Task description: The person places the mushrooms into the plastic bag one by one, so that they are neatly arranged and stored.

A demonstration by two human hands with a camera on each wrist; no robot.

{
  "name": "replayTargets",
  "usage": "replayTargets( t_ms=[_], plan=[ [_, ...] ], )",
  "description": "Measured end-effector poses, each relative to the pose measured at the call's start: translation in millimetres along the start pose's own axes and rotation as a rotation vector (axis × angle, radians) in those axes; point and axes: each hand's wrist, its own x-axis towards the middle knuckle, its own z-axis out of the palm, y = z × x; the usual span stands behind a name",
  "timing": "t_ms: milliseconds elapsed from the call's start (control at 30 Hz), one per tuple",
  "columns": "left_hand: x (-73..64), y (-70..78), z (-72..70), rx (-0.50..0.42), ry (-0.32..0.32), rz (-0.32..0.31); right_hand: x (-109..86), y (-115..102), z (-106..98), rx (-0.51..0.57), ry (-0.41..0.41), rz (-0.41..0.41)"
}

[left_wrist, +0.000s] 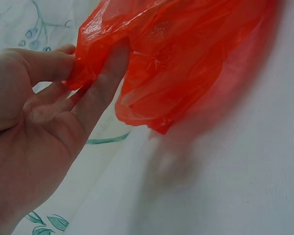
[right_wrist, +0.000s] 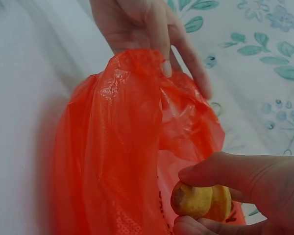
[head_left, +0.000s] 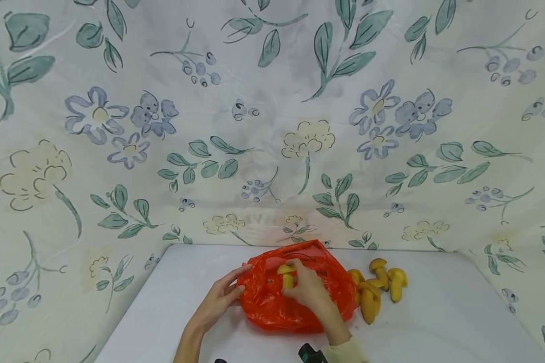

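Note:
A red plastic bag point(head_left: 272, 312) with dark lettering lies on the white table, its mouth held apart. My left hand point(head_left: 215, 301) grips the left edge of the bag; in the left wrist view its thumb and fingers pinch the thin red plastic point(left_wrist: 161, 73). Over the bag's opening, my right hand point(head_left: 310, 288) holds a yellow mushroom point(head_left: 287, 277) between thumb and fingers, cap toward the back. Seen from the right wrist, the mushroom's brownish stem end point(right_wrist: 181, 197) points at the camera. Several more yellow mushrooms point(head_left: 370, 300) lie close to the bag's right side.
The white table point(head_left: 445, 307) extends to both sides of the bag. A floral cloth point(head_left: 272, 126) hangs behind the table and along its sides. A dark object with a green part point(head_left: 311, 353) shows at the bottom edge, by the right sleeve point(head_left: 347, 351).

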Motion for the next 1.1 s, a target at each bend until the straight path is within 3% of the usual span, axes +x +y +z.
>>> replayTargets(
  t_ms=[233, 533, 1100],
  plan=[
    [-0.4, -0.6, 0.1, 0.003, 0.007, -0.013, 4.7, -0.9, 5.3, 0.018, -0.014, -0.007],
    [-0.1, -0.1, 0.6, -0.003, -0.008, -0.013, 13.5, -0.1, 17.3, 0.023, -0.039, 0.051],
    [-0.3, -0.4, 0.3, 0.007, -0.030, 0.015, 16.6, 3.8, 28.7, 0.038, -0.082, 0.081]
  ],
)
